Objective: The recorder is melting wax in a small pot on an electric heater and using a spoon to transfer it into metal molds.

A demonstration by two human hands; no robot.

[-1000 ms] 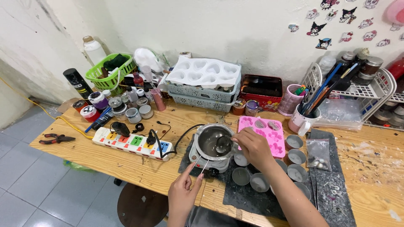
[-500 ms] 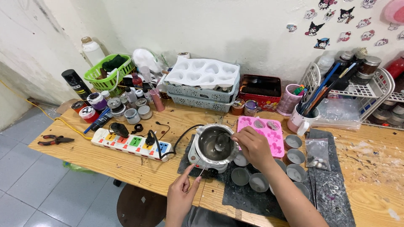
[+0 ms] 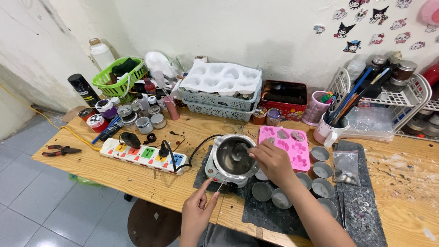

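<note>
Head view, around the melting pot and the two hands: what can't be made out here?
- Tool in the right hand: mostly covered by the fingers; only its tip shows in the melting pot.
- Thin stick at the left hand: too thin to identify.
- Pot's controls: hidden under its rim.
- Small tins: contents too small to tell.

A home craft workbench: wooden table [image 3: 114, 167]; melting pot [image 3: 234, 158]; pink mould [image 3: 286, 145]; small tins [image 3: 322, 170]; pliers [image 3: 61, 150].
</note>
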